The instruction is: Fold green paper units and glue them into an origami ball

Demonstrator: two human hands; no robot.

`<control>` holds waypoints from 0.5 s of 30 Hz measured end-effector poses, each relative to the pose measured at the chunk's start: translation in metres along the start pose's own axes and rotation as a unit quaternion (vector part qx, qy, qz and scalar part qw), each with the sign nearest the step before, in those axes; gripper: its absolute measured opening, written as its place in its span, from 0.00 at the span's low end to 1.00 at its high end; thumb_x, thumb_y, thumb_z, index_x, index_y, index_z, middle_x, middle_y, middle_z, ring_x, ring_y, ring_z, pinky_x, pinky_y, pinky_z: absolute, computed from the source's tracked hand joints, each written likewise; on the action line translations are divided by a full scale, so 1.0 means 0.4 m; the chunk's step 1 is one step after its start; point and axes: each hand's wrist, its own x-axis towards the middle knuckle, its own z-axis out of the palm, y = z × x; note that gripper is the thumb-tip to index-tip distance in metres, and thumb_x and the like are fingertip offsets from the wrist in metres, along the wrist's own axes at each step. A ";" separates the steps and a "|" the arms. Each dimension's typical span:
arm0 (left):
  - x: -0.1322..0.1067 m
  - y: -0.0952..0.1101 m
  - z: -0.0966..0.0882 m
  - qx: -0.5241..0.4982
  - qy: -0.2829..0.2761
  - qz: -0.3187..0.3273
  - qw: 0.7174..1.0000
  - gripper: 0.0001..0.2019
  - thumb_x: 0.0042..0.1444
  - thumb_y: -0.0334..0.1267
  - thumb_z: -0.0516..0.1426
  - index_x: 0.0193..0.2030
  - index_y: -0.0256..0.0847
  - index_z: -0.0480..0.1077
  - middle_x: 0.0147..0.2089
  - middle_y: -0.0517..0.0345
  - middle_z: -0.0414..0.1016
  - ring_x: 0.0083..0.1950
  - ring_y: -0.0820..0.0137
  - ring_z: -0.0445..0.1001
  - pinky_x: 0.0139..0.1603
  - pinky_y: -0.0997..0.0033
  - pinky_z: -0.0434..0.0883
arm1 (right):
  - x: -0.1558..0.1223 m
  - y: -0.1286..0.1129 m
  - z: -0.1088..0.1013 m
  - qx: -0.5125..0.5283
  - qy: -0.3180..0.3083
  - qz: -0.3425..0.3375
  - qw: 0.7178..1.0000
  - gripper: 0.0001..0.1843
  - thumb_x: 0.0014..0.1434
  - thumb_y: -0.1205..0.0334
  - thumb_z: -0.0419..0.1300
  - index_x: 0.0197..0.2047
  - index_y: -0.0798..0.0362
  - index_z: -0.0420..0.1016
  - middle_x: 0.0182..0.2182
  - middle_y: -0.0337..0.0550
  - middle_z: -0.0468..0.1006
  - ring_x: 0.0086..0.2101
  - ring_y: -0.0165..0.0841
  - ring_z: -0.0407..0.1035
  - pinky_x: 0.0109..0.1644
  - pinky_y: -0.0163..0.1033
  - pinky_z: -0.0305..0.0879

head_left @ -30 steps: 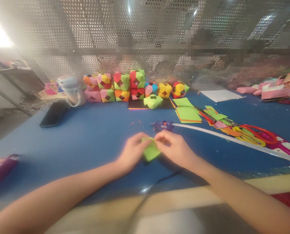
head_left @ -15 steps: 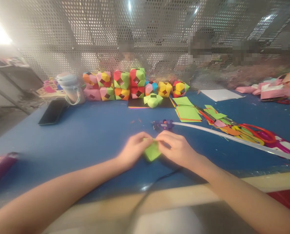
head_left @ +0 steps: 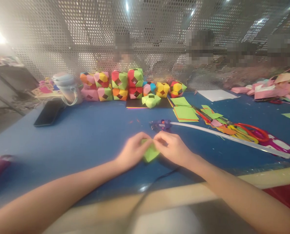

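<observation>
Low over the blue table point(head_left: 91, 139), a piece of folded light-green paper point(head_left: 150, 154) is held between my two hands. My left hand point(head_left: 134, 150) grips its left side, thumb and fingers closed at the top edge. On the other side my right hand point(head_left: 172, 147) pinches the upper right corner, its fingertips nearly meeting the left thumb. The fingers hide part of the paper. Just beyond my hands lies a purple glue gun point(head_left: 160, 124) with a long clear glue stick point(head_left: 222, 134) sticking out to the right.
Colourful folded-paper balls point(head_left: 120, 81) stand stacked at the back, with a pale cup point(head_left: 66, 89) and a phone point(head_left: 49, 112) to their left. Green paper squares point(head_left: 186, 113) lie right of centre. Scissors with red handles point(head_left: 254, 128) rest among scraps. Behind is a perforated metal screen point(head_left: 93, 39).
The whole view has shifted slightly, so the table's things appear a little further left. Both hands still hold the green paper, and my right fingertips sit closer to my left thumb.
</observation>
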 end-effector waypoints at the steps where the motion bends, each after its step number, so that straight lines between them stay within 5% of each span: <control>1: -0.002 0.002 0.001 0.008 0.000 0.005 1.000 0.10 0.56 0.41 0.52 0.33 0.37 0.70 0.31 0.58 0.73 0.33 0.72 0.69 0.34 0.74 0.66 | 0.000 0.000 0.001 0.000 0.002 0.001 1.000 0.08 0.57 0.68 0.52 0.27 0.52 0.65 0.23 0.38 0.72 0.24 0.27 0.64 0.27 0.31 0.60; 9: -0.008 -0.006 -0.002 0.039 -0.008 0.040 0.998 0.08 0.57 0.38 0.53 0.33 0.38 0.70 0.33 0.59 0.74 0.34 0.73 0.70 0.37 0.75 0.66 | 0.003 0.000 -0.005 -0.025 0.010 -0.069 0.997 0.08 0.58 0.69 0.52 0.27 0.53 0.65 0.22 0.36 0.69 0.23 0.26 0.63 0.28 0.31 0.59; 15: -0.003 -0.010 -0.002 0.043 0.000 0.034 0.998 0.08 0.56 0.39 0.53 0.35 0.38 0.69 0.34 0.57 0.74 0.36 0.71 0.71 0.38 0.74 0.68 | 0.002 0.003 -0.006 -0.024 0.024 -0.059 0.998 0.09 0.59 0.69 0.52 0.28 0.54 0.67 0.24 0.38 0.72 0.25 0.26 0.65 0.31 0.31 0.61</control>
